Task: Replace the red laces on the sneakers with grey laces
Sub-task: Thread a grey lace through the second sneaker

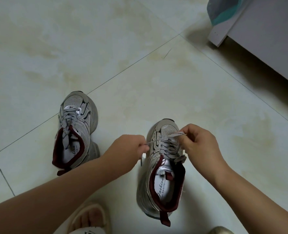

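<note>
My foot in a pale slipper (87, 217) sits closest, at six o'clock, with both forearms reaching out over it. Just beyond, at five o'clock of centre, stands the right sneaker (161, 179), toe pointing to twelve, its grey lace (169, 146) crossed through every eyelet I can see. My left hand (131, 146) pinches one lace end out toward nine o'clock; my right hand (200, 142) pinches the other end, lifted toward twelve above the toe. So each grip is closed on the lace. I see no red lace anywhere.

I judge this the final tightening or tying on this shoe. To do it well I'd draw both ends evenly, keep the flat lace untwisted, then cross the ends low at the tongue.

The left sneaker (75, 130) stands well apart at nine o'clock, already laced grey, its ends tucked toward the opening. A white cabinet (266, 39) fills the two o'clock corner, well apart on the tiled floor (106, 48). Nothing blocks my hands; only my right wrist hides the lace's upper eyelets on its side.
</note>
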Available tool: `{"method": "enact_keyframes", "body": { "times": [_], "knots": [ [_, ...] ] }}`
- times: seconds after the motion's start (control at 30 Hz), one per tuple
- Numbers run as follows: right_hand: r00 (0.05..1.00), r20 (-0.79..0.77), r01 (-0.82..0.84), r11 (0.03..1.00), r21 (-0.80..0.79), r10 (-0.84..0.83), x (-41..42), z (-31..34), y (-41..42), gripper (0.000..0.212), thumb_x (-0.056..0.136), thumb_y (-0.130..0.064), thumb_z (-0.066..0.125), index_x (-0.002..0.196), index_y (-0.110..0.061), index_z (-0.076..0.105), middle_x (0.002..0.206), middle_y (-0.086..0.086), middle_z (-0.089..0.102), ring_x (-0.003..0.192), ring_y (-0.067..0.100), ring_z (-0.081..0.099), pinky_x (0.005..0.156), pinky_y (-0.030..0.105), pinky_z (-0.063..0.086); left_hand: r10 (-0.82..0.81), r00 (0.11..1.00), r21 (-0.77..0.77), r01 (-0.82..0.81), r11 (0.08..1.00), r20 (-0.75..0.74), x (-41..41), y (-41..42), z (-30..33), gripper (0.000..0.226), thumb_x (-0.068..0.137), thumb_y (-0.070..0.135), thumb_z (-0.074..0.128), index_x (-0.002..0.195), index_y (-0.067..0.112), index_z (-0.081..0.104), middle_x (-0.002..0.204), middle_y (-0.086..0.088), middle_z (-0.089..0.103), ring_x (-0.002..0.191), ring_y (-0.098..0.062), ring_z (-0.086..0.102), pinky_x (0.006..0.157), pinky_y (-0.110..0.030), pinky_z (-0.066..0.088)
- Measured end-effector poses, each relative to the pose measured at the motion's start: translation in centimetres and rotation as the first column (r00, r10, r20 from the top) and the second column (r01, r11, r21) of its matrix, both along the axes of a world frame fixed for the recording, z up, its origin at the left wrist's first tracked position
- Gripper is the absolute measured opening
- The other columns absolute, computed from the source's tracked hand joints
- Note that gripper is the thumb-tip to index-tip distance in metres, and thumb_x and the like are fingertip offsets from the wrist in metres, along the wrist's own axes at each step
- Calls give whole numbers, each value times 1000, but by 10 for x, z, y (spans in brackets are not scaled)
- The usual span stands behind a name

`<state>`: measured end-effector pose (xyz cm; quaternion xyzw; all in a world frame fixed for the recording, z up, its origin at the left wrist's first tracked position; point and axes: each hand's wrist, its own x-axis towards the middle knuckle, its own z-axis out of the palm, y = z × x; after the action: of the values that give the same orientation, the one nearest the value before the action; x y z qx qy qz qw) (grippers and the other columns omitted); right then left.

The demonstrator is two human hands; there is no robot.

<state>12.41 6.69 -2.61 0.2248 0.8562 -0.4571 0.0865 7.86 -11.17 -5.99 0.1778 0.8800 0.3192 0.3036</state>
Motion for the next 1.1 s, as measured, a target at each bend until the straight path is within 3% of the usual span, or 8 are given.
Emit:
{"method": "enact_keyframes", "body": {
  "times": [0.07,0.13,0.27,0.4,0.5,0.63,0.77,1.1],
  "knots": [
    [992,119,-41,996,-73,50,-1,4,-1,24,81,-23,67,95,-24,48,68,-6,54,57,5,49,52,17,36,232,936,188,-286,940,266,0,4,2,26,90,10,51,64,11,51,46,5,51,41,-9,53,45,-21,46],
    [983,171,-60,998,-30,64,2,6,-3,45,78,-26,69,105,-31,34,78,-11,48,66,0,49,55,17,34,295,859,257,-423,869,419,2,7,4,24,88,4,54,65,10,51,42,5,53,39,-10,55,43,-21,48],
    [994,-72,-74,984,160,87,22,6,-14,28,75,-20,59,85,-33,36,84,-17,43,82,-2,44,64,12,32,273,832,302,-451,840,483,4,10,2,22,80,-3,63,70,11,51,45,3,59,48,-11,63,55,-26,56],
    [964,-26,-246,923,297,266,33,-4,-16,10,78,-19,58,72,-27,56,78,-10,42,81,9,43,65,18,32,281,825,288,-457,842,490,5,12,-1,20,77,-8,64,69,8,55,58,-2,60,52,-10,63,61,-29,57],
    [937,101,-349,882,318,334,36,-12,-18,6,81,-28,61,83,-27,67,82,-10,37,89,12,42,74,25,36,226,905,240,-324,915,361,5,15,2,20,78,-2,63,64,13,60,56,-1,61,51,-6,60,62,-23,54],
    [944,131,-328,904,276,302,33,-16,-21,12,82,-28,62,91,-31,69,87,-8,38,93,12,43,74,24,37,37,998,112,-43,993,56,1,16,9,23,78,10,59,56,15,55,49,5,47,44,-4,41,49,-15,33],
    [952,134,-300,928,221,276,31,-18,-21,11,81,-25,63,87,-31,71,85,-12,37,91,10,43,68,20,32,-95,995,62,95,993,-1,-4,17,11,20,81,12,56,65,0,57,53,-2,44,47,-9,33,49,-21,28],
    [962,142,-253,955,157,232,31,-25,-21,3,79,-23,67,80,-25,70,82,-11,36,87,10,44,60,15,30,-289,957,-38,289,957,-7,-15,28,18,23,83,11,54,64,-1,54,54,-1,40,49,-11,33,49,-23,25]
  ]
}}
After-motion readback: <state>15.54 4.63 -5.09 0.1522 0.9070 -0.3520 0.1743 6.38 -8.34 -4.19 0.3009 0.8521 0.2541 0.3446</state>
